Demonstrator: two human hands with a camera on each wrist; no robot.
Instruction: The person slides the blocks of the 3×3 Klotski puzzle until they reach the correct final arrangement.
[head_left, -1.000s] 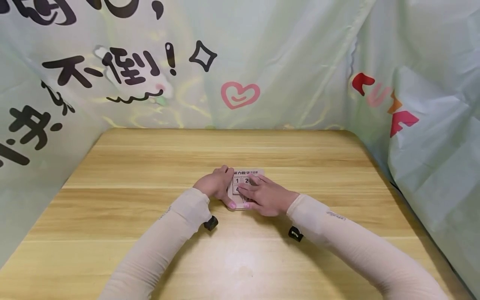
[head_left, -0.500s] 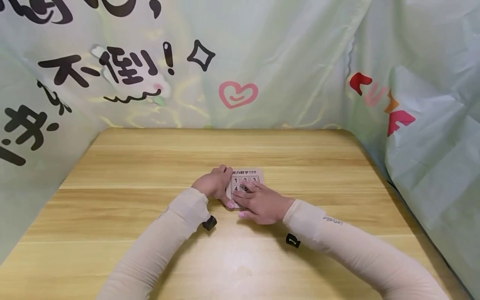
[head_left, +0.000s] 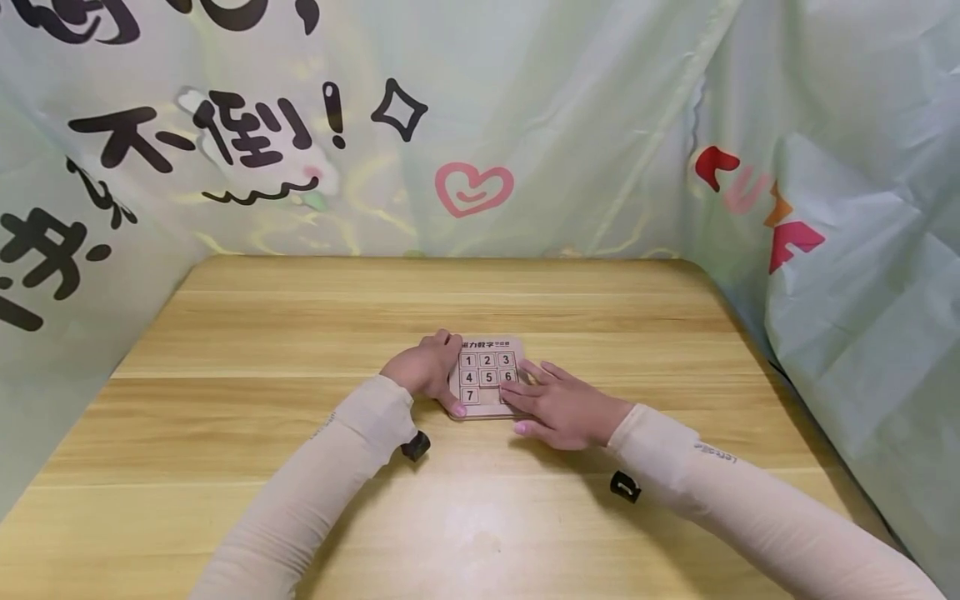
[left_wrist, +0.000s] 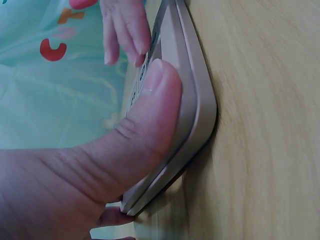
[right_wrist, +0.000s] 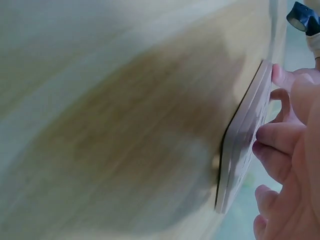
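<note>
A sliding number puzzle (head_left: 495, 412), a pale square board with numbered tiles, lies flat on the table. My left hand (head_left: 423, 368) grips its left side, the thumb on the near corner and the fingers at the far one. Tiles 1 to 3 fill the top row and 4 to 6 the middle row. In the bottom row the 7 tile (head_left: 470, 396) sits at the left, with a bare gap beside it. The straight fingers of my right hand (head_left: 566, 408) touch the lower right of the board and hide that corner. In the right wrist view, two fingertips meet the puzzle's face (right_wrist: 247, 145).
The wood-grain table (head_left: 300, 317) carries the puzzle near its middle. Behind it and on both sides hangs a pale green printed curtain (head_left: 585, 125), which meets the table's edges. Dark wrist straps (head_left: 416, 446) show under both sleeves.
My right hand has drawn nearer, then moved right off most of the board, uncovering the tiles and the gap in the bottom row. The left hand keeps its grip.
</note>
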